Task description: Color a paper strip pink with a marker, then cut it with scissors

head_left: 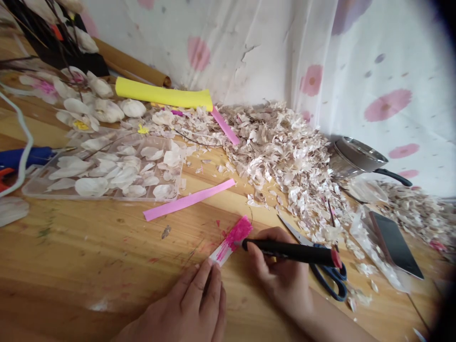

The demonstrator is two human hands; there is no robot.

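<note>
Right fingers (pixel 260 252) around black marker (pixel 292 252), left hand (pixel 188 304) pinning pink strip (pixel 233 238)

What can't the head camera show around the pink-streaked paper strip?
Head view:
White paper strip: lower end hidden by left hand.
Black marker: tip too small against the strip.
Blue-handled steel scissors: pivot hidden by right hand.
Blue glue gun: rear cut off by left edge.
</note>
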